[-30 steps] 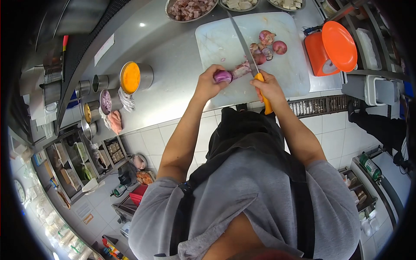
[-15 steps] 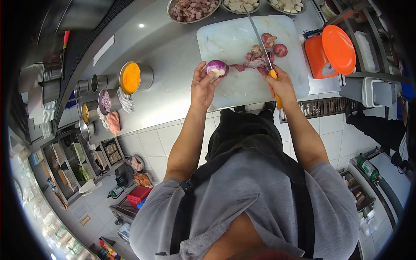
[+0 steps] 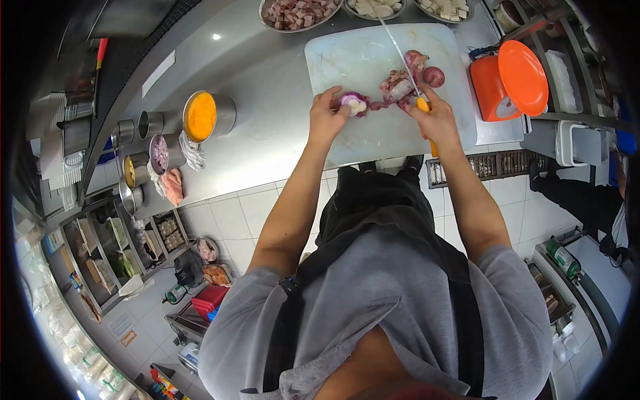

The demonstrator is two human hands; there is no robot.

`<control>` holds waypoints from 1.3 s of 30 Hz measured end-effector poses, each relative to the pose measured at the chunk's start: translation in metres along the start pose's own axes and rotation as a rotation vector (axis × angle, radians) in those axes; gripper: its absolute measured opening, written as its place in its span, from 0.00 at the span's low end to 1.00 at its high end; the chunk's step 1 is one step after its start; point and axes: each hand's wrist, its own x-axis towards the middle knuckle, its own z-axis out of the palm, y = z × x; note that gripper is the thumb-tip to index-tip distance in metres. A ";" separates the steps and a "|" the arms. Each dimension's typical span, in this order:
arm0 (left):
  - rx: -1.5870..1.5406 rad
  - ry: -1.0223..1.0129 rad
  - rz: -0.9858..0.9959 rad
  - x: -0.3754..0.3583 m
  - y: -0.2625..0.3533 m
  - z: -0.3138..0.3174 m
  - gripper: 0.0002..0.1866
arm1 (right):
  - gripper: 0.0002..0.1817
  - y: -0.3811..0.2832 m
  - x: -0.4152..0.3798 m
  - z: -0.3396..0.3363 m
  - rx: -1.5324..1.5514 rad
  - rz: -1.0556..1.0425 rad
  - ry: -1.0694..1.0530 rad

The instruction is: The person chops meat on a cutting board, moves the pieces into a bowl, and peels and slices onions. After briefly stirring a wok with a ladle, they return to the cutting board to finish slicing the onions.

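Observation:
My left hand (image 3: pixel 327 117) grips a peeled purple onion (image 3: pixel 353 103) at the left part of the white cutting board (image 3: pixel 347 142). A pale cut end of the onion shows. My right hand (image 3: pixel 435 120) is closed on the yellow handle of a long knife (image 3: pixel 399 50), whose blade points away across the board. Below and beside the blade lies a pile of onion skins (image 3: pixel 395 87). A whole red onion (image 3: pixel 433 77) and another with loose papery skin (image 3: pixel 416 61) rest just right of the blade.
Bowls of diced meat (image 3: pixel 298 15) and pale cubes (image 3: pixel 375 7) stand behind the board. An orange scale (image 3: pixel 490 87) is on the right. Metal pots, one with orange liquid (image 3: pixel 201 117), stand left by a cloth (image 3: pixel 192 152). A person's dark-clothed leg (image 3: pixel 577 197) shows far right.
My left hand has moved right and lower onto the board with the onion, turning its pale end rightward. My right hand has shifted slightly right, and the knife with it.

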 end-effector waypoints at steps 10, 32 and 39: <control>-0.460 -0.369 -0.523 0.001 0.041 -0.007 0.26 | 0.44 -0.037 -0.038 -0.011 -0.308 -0.086 -0.026; -0.632 -0.387 -0.476 -0.006 0.055 -0.022 0.23 | 0.35 -0.025 -0.032 0.035 -0.096 -0.248 -0.324; -0.828 -0.662 -0.467 -0.009 0.067 -0.037 0.26 | 0.32 -0.034 -0.023 0.006 0.148 0.120 -0.370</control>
